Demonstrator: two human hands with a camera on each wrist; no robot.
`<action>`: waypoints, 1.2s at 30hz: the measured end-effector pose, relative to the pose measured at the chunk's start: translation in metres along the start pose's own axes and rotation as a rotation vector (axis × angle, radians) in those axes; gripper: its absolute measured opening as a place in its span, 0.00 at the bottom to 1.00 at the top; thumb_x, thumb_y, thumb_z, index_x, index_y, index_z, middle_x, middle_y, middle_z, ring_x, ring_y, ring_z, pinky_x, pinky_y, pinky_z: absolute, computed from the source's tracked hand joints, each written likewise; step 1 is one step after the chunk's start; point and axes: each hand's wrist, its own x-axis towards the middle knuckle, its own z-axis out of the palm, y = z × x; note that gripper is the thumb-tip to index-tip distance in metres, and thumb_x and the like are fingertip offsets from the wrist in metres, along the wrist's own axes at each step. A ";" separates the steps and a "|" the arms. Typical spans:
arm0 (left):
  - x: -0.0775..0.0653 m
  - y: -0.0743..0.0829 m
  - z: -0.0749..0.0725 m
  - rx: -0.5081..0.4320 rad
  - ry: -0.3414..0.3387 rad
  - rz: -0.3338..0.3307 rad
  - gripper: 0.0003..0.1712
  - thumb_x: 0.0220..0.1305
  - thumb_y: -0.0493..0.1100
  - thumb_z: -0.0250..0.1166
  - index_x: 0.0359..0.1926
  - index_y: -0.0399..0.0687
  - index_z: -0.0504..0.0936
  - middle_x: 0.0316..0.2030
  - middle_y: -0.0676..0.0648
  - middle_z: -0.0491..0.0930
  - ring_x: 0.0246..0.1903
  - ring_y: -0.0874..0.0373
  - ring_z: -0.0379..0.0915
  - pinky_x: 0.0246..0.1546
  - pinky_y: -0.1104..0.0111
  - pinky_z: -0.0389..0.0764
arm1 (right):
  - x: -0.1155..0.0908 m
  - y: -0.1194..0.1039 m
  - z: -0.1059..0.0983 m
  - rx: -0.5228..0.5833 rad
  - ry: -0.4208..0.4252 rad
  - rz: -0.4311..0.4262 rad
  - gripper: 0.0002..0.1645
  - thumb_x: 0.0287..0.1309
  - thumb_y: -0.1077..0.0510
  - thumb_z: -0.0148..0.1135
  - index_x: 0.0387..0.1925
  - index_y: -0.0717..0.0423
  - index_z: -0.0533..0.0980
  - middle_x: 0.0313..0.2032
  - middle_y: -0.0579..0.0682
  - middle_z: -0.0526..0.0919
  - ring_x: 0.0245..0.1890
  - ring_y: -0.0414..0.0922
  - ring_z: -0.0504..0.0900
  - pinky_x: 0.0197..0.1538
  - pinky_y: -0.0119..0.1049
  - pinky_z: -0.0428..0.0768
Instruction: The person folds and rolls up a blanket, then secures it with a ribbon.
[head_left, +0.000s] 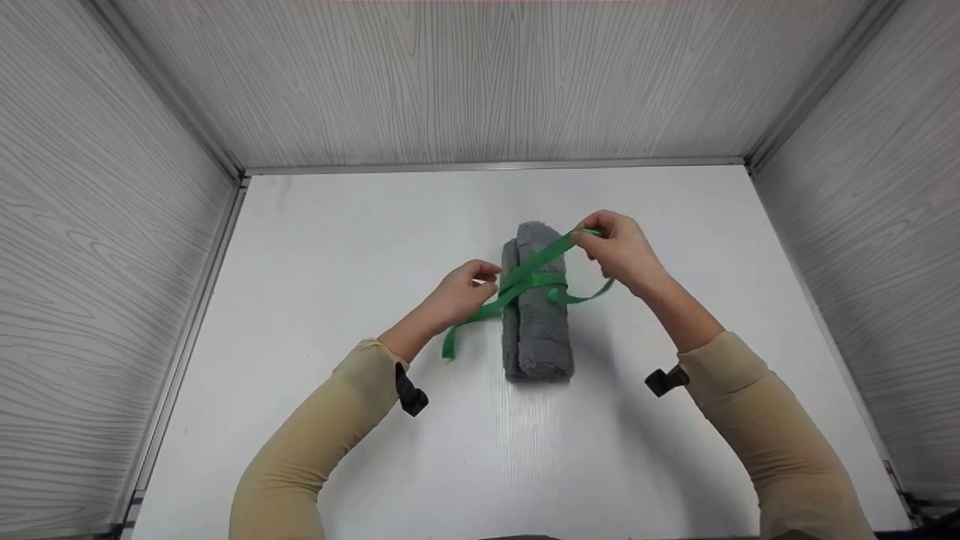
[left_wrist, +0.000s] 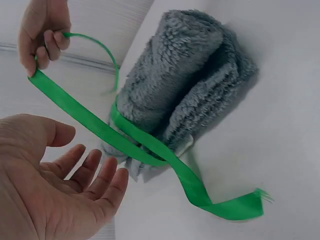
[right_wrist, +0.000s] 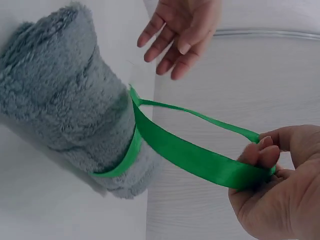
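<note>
A rolled grey fluffy towel (head_left: 545,330) lies lengthwise on the white table. Round its middle runs a green ribbon (head_left: 538,261), which crosses over itself on the towel's left side. My right hand (head_left: 619,249) pinches one stretch of the ribbon and holds it up and taut to the right of the towel. From those fingers a slack length of ribbon (right_wrist: 200,116) trails back toward the towel. The other end of the ribbon (left_wrist: 240,206) lies loose at the left. My left hand (head_left: 463,292) hovers beside the crossing, fingers loosely bent, holding nothing.
The white tabletop (head_left: 360,225) is bounded by a wood-grain back panel (head_left: 480,82) and side panels (head_left: 97,247) with metal edging. A dark wrist device (head_left: 411,391) shows at the left cuff and another (head_left: 666,381) at the right cuff.
</note>
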 end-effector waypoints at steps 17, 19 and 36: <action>0.022 -0.027 0.026 0.434 0.083 0.258 0.35 0.79 0.51 0.57 0.80 0.53 0.58 0.77 0.46 0.56 0.76 0.46 0.48 0.73 0.54 0.56 | -0.014 0.054 -0.040 -0.385 -0.239 0.200 0.21 0.73 0.47 0.56 0.44 0.62 0.83 0.35 0.57 0.83 0.25 0.45 0.73 0.29 0.36 0.73; 0.025 -0.024 0.029 0.469 0.075 0.320 0.36 0.79 0.53 0.57 0.80 0.55 0.57 0.78 0.47 0.55 0.77 0.46 0.45 0.74 0.53 0.54 | -0.015 0.062 -0.039 -0.383 -0.271 0.221 0.22 0.73 0.46 0.56 0.43 0.62 0.83 0.35 0.58 0.83 0.24 0.44 0.73 0.28 0.36 0.72; 0.052 -0.015 0.045 0.537 -0.045 0.315 0.41 0.76 0.55 0.60 0.82 0.58 0.53 0.76 0.51 0.61 0.78 0.49 0.45 0.74 0.52 0.54 | -0.021 0.127 -0.038 -0.224 -0.404 0.332 0.19 0.75 0.59 0.55 0.57 0.69 0.78 0.46 0.61 0.84 0.43 0.51 0.79 0.51 0.41 0.79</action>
